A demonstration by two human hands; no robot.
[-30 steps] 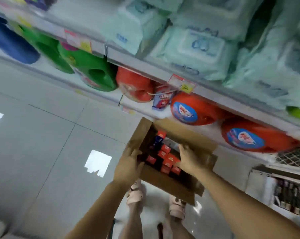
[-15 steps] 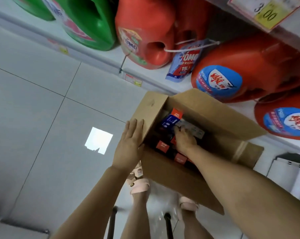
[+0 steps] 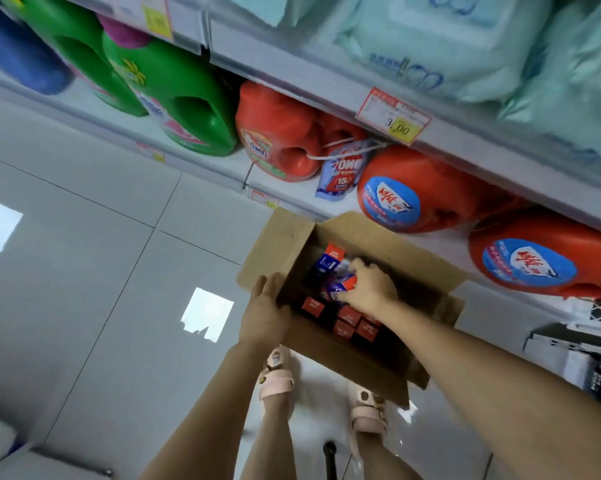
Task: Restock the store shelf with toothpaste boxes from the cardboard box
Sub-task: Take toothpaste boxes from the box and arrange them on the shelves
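**Right hand grasps a toothpaste box inside the cardboard box**

The cardboard box (image 3: 354, 372) stands open just in front of the lower store shelf (image 3: 340, 207), with its flaps turned outward. What carries it from below cannot be told. The person's right hand (image 3: 370, 289) reaches into it from above. Its fingers are curled round a blue and red toothpaste box (image 3: 337, 284), which is blurred and lies tilted near the far left corner. The left hand (image 3: 264, 313) is released: its palm and straight fingers press on the outside of the left wall of the cardboard box, below the left flap. Other toothpaste boxes (image 3: 344, 323) stand packed inside with their red ends up, near the front wall and beside the right wrist. One more box with a red end (image 3: 335, 252) stands higher, against the far wall.

On the store shelf there are detergent jugs in a row: a blue jug (image 3: 18, 53), a green jug (image 3: 188, 109), a red jug (image 3: 275, 133) and two wider red jugs with round blue labels (image 3: 413, 192). A small blue and red pouch (image 3: 342, 171) hangs on a white cord at the red jug. A price tag (image 3: 392, 116) sits on the edge of the upper shelf, where pale green soft packs (image 3: 430, 39) lie. The grey tiled floor (image 3: 84, 254) is at the left, and pink sandals (image 3: 276, 375) show below the cardboard box.
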